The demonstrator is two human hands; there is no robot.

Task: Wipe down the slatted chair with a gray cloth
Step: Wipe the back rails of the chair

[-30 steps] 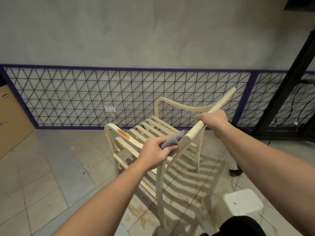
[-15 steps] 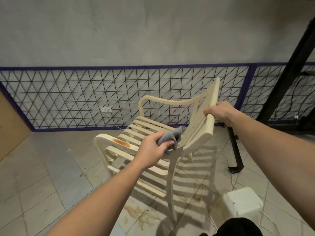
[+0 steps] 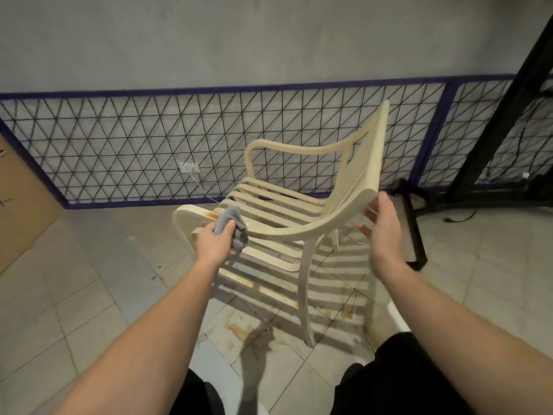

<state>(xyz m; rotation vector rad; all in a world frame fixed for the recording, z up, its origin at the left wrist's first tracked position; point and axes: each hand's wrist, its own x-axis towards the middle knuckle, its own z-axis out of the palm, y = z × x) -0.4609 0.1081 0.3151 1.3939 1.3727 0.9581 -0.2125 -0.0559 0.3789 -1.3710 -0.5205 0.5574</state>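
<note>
A cream slatted chair [image 3: 299, 217] stands upright on the tiled floor, its backrest to the right and its seat slats running left. An orange stain marks the front left corner of the seat. My left hand [image 3: 215, 242] grips a bunched gray cloth [image 3: 229, 221] at that front left edge, right beside the stain. My right hand [image 3: 381, 229] hovers with spread fingers just right of the near armrest and backrest corner, apart from the chair and holding nothing.
A purple-framed wire mesh fence [image 3: 149, 145] lines the grey wall behind the chair, with a socket [image 3: 188, 167] and cord. Black metal posts [image 3: 508, 115] and a black stand [image 3: 414, 232] are at the right. Cardboard [image 3: 21, 202] leans at the left. The floor under the chair is stained.
The chair went from tilted to standing level. My right hand let go of the backrest and now hovers beside it. My left hand slid the cloth from the armrest to the seat's front left corner.
</note>
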